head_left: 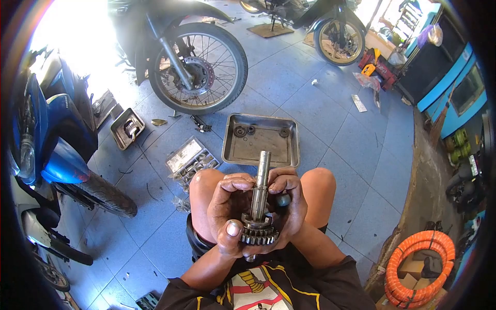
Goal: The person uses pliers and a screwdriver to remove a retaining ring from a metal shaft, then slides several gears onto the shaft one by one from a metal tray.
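Note:
A metal gear shaft point(260, 204) stands nearly upright between my two hands, with toothed gears low on it. My left hand point(227, 212) wraps round its left side, the thumb by the gears. On the other side my right hand point(292, 206) curls round the shaft, fingertips near its upper part. Something dark and rounded point(282, 200) shows by the right fingers; I cannot make out what it is. Beyond my knees lies a metal tray point(261, 150) with several small gears in it.
A parts box point(186, 157) lies open left of the tray. A smaller tray point(127, 129) is farther left. Motorcycles stand around, one with its front wheel point(199, 70) ahead and a blue one point(62, 129) at left. An orange hose coil point(419, 268) is at lower right.

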`<state>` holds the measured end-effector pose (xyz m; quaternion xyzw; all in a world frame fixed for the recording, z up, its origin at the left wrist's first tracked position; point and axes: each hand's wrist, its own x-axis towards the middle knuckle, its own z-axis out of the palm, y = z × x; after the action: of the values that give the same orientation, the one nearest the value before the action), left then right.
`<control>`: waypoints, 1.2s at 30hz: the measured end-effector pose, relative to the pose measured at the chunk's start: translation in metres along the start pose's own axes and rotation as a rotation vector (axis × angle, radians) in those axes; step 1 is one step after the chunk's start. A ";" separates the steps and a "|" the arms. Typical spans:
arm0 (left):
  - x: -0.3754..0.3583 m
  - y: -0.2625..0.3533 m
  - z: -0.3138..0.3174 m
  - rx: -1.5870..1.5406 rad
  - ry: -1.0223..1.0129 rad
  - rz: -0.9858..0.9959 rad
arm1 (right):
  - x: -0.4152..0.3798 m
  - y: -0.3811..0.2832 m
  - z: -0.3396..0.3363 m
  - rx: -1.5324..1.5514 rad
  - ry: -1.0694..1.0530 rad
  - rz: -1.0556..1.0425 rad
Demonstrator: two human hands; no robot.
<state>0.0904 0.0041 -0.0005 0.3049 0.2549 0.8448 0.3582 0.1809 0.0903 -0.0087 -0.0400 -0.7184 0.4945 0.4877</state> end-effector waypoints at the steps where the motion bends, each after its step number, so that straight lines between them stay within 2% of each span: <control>1: 0.001 -0.001 0.001 0.000 -0.001 0.001 | -0.001 0.001 0.000 0.000 -0.001 -0.001; 3: 0.003 -0.002 0.003 0.031 -0.020 0.046 | -0.003 0.004 0.002 0.113 0.043 0.054; 7: 0.002 -0.006 0.001 0.167 0.008 0.069 | -0.006 0.007 0.002 0.139 0.034 0.071; 10: 0.001 -0.006 -0.001 0.158 0.005 0.039 | -0.007 0.007 0.001 0.195 0.043 0.097; 12: 0.003 -0.005 0.000 0.171 0.003 0.050 | -0.001 0.005 0.000 0.062 0.004 -0.047; 14: 0.006 -0.004 0.001 0.184 0.000 0.057 | -0.006 0.014 -0.001 0.080 0.007 -0.025; 16: 0.009 -0.004 0.003 0.283 -0.009 0.179 | -0.006 0.016 -0.002 0.095 0.005 -0.006; 19: 0.009 -0.005 0.003 0.270 -0.012 0.178 | -0.003 0.010 0.000 0.136 0.015 0.014; 22: 0.010 -0.005 -0.001 0.289 -0.074 0.229 | -0.001 0.009 -0.002 0.068 -0.024 -0.053; 28: 0.009 0.000 -0.005 0.262 -0.178 0.229 | -0.002 0.005 0.002 0.127 -0.022 -0.042; 30: 0.010 0.002 -0.005 0.246 -0.181 0.203 | -0.005 0.007 0.004 0.147 0.027 -0.064; 36: 0.008 -0.001 -0.005 0.211 -0.139 0.137 | 0.004 0.000 0.000 0.052 -0.012 -0.108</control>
<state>0.0829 0.0098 -0.0015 0.4155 0.2955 0.8126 0.2824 0.1785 0.0927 -0.0063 0.0143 -0.7093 0.4861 0.5102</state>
